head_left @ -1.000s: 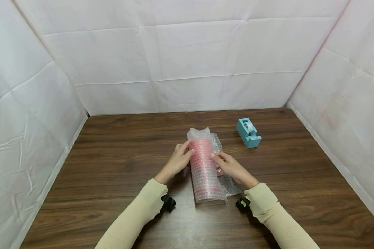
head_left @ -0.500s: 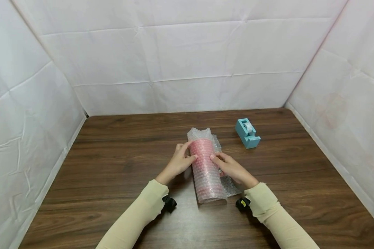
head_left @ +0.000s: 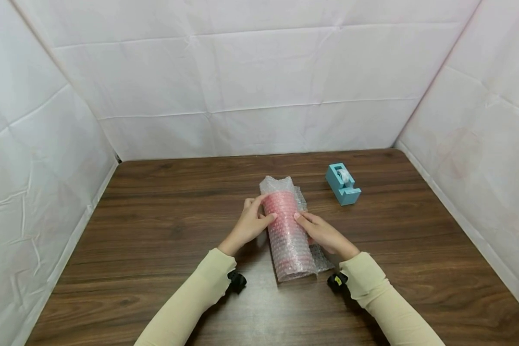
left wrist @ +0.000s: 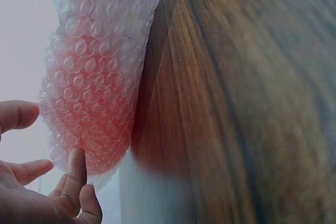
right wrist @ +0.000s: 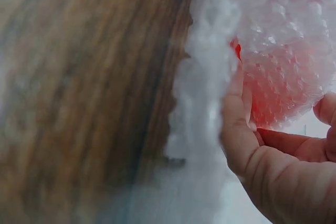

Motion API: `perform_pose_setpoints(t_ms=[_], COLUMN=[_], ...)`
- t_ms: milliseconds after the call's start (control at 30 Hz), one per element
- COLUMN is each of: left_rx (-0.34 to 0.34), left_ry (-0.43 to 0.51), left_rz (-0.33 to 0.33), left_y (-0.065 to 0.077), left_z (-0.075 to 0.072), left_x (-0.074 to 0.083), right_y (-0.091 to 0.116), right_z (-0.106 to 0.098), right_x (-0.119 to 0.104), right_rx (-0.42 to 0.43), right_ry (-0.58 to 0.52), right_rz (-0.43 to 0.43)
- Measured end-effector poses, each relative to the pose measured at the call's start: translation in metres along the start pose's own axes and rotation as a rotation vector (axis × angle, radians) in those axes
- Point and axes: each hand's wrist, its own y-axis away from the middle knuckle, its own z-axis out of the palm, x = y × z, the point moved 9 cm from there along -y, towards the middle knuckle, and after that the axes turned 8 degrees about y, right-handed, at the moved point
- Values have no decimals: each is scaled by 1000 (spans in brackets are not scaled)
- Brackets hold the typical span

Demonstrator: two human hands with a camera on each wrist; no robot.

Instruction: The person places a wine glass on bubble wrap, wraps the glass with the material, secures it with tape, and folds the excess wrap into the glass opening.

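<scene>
A pink cylinder-shaped thing wrapped in bubble wrap [head_left: 288, 238] lies lengthwise on the brown wooden table, its near end toward me. From the left, my left hand [head_left: 248, 226] holds its side, thumb on top and fingers along the far left edge; the left wrist view shows those fingertips [left wrist: 77, 161] against the bubbles. On the other side, my right hand [head_left: 324, 233] grips the roll with thumb on top and fingers tucked underneath. A loose flap of bubble wrap [head_left: 321, 259] spreads out beneath the right hand. What lies inside the wrap is blurred by the bubbles.
A light blue tape dispenser [head_left: 343, 185] with a roll of clear tape stands at the back right of the table [head_left: 168, 221]. White cloth walls [head_left: 259, 77] enclose the back and both sides.
The wrapped roll has shifted slightly to the right, covering more of the loose flap. My left thumb has moved right with it, and my right hand has barely moved.
</scene>
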Motion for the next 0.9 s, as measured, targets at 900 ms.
perform_pose_setpoints(t_ms=[900], left_rx=[-11], left_ry=[-2], left_rz=[-30], left_y=[-4], left_z=[13], left_x=[0], right_y=[8], right_z=[-25], right_x=[6], right_rx=[224], right_ry=[197], right_rz=[24])
